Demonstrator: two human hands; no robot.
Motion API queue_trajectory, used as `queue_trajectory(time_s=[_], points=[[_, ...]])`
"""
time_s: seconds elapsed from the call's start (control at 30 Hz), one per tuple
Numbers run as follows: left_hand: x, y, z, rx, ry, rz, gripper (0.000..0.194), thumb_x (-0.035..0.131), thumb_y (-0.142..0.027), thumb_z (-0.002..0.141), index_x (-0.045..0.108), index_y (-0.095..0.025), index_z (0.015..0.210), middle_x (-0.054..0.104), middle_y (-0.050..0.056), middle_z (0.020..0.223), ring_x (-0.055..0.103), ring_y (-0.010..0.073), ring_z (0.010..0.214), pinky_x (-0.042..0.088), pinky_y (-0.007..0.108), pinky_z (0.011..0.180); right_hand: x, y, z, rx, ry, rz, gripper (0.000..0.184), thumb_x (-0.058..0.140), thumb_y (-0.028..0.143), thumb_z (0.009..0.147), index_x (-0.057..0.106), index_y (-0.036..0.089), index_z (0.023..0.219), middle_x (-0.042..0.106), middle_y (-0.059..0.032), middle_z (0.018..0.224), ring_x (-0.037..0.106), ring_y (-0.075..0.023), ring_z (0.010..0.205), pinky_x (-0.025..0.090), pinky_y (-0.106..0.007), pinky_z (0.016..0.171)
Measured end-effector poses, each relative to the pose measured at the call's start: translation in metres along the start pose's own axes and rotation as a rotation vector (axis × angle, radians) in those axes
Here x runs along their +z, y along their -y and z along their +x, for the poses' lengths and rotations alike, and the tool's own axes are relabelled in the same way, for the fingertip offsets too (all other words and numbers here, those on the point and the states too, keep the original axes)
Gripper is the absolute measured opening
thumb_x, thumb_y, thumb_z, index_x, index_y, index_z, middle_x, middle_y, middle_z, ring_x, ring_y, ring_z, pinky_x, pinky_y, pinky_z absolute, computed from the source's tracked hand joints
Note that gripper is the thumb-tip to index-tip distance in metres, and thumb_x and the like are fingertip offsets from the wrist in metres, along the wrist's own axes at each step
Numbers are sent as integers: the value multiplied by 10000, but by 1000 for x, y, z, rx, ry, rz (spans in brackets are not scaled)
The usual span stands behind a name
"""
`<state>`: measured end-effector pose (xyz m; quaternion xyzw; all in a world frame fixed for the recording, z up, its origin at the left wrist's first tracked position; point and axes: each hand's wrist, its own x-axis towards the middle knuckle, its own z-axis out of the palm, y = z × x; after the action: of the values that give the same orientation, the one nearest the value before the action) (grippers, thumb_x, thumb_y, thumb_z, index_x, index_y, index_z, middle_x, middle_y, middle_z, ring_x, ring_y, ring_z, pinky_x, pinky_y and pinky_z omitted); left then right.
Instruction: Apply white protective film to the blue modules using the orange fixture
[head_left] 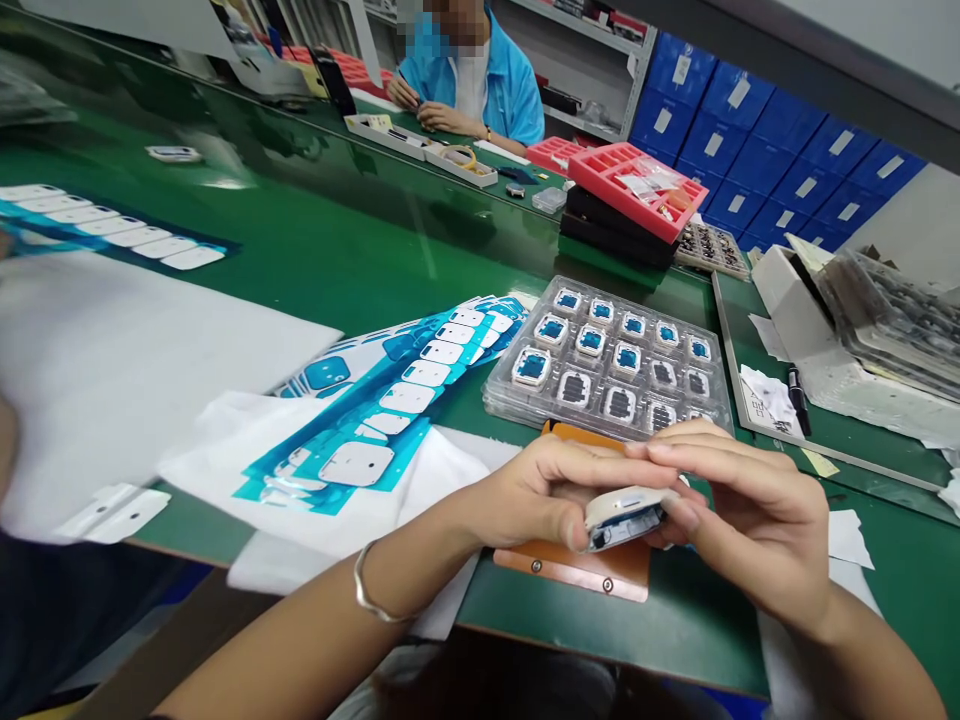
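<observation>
Between both hands, a small white rounded watch case (pixel 626 515) is held tilted, its edge toward me and a blue layer along its underside. My left hand (pixel 544 480) pinches its left end with thumb and fingers. On the other end, my right hand (pixel 750 510) grips with the thumb near the rim, its fingers arched over the top. An orange plate (pixel 600 575) with two small screws lies on the table beneath the hands. Just behind stands a clear plastic tray (pixel 499 392) of similar cases, some with blue film and others showing dark insides.
Blue sheets of white stickers (pixel 409 398) lie on white paper (pixel 442 475) left of the tray. Red compartment trays (pixel 637 180) sit farther back. A white foam box (pixel 825 350) and black pen (pixel 797 400) are at right. Another person (pixel 480 90) sits across the green table (pixel 375 230).
</observation>
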<state>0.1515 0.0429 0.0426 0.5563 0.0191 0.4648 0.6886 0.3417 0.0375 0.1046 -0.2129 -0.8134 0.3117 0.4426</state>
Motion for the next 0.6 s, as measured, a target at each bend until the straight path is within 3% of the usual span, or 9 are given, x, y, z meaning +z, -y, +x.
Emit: queue_trajectory(time_s=[0.3, 0.6], points=[[2, -1, 2, 5, 3, 1, 438, 701, -497, 813, 716, -283, 1195, 737, 121, 1199, 701, 266, 1097, 530, 390, 982, 3, 0, -1, 4, -20, -8, 333, 692, 90, 846, 727, 253, 1134, 764, -48, 913, 693, -224, 885, 572, -383, 770], [-1, -1, 5, 54, 82, 59, 466, 707, -466, 828, 675, -283, 1255, 723, 133, 1216, 667, 254, 1143, 480, 412, 1043, 3, -2, -1, -3, -6, 25, 320, 710, 76, 822, 720, 228, 1103, 757, -48, 928, 679, -223, 885, 538, -392, 800]])
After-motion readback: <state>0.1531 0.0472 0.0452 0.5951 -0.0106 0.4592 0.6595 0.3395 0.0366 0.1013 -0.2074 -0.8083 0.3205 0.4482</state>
